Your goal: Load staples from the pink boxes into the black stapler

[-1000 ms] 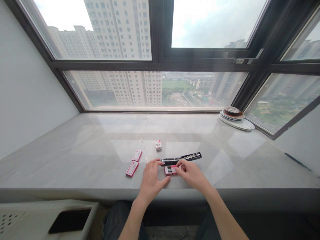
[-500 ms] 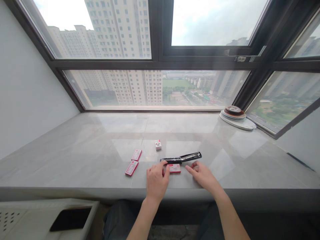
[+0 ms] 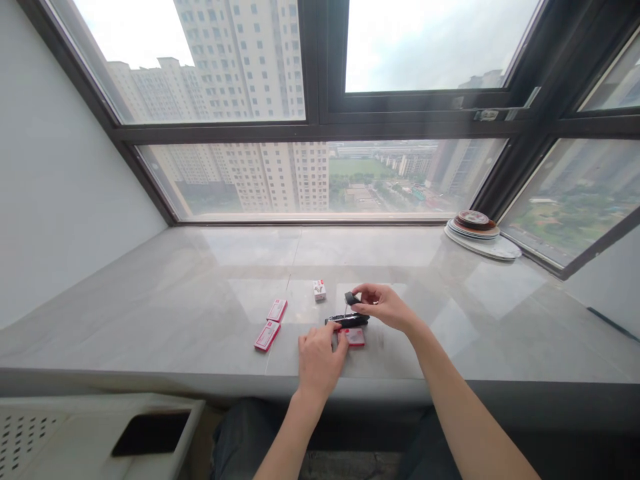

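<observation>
A black stapler (image 3: 350, 321) lies on the grey stone sill, its upper arm raised. The fingers of my left hand (image 3: 320, 355) press on the stapler's left end. My right hand (image 3: 383, 305) pinches the tip of the raised arm between thumb and fingers, above the base. Just in front of the stapler is a red and white box (image 3: 355, 337), partly covered by my left fingers. A small white box (image 3: 319, 290) stands behind the stapler. Two more red and white boxes, one (image 3: 277, 310) behind the other (image 3: 267, 335), lie to the left.
A stack of plates (image 3: 483, 244) sits at the back right by the window frame. The sill's front edge (image 3: 225, 374) runs close to my wrists. At the lower left, below the sill, is a pale container (image 3: 75, 433) with holes and a dark opening.
My right hand has moved up and left and taken hold of the stapler's arm. That arm, earlier laid out to the right, is now swung up over the base.
</observation>
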